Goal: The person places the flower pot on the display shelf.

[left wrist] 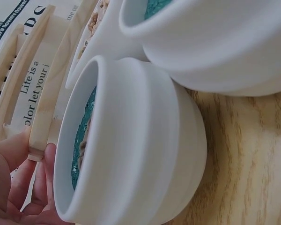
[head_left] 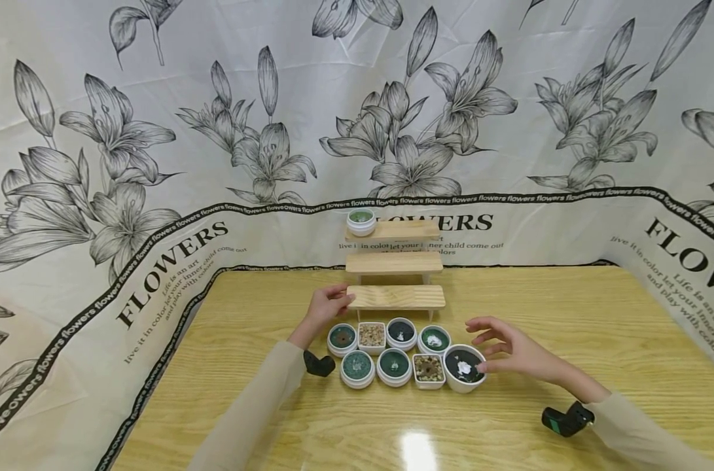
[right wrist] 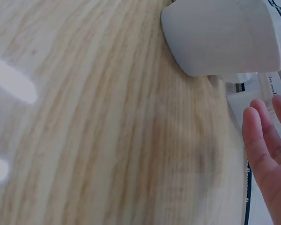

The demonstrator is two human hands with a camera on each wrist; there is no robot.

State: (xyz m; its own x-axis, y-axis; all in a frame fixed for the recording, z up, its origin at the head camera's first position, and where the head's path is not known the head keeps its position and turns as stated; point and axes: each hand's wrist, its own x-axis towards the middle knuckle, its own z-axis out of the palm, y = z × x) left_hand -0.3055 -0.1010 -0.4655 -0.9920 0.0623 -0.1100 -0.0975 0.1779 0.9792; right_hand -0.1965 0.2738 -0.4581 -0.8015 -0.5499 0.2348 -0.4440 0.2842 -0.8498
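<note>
A three-step wooden display stand (head_left: 400, 263) stands at the back of the table. My left hand (head_left: 326, 307) pinches the left end of its lowest step (left wrist: 46, 108), thumb on one face and fingers on the other. Just in front of that hand sits a ribbed round white pot (left wrist: 136, 145) with teal filling and a brown centre. At the right end of the pot group, my right hand (head_left: 512, 348) is spread with fingers apart, its thumb overlapping the rim of a larger white pot (head_left: 464, 386) with dark filling and a white patch. The right wrist view shows extended fingers beside this pot.
Several small white pots, round and square, stand close together in two rows before the stand, among them a square pebble-filled one (head_left: 429, 383). A green-filled pot (head_left: 361, 229) rests on the top step's left end. Flower-printed cloth (head_left: 274, 242) hangs behind the wooden table (head_left: 262, 418).
</note>
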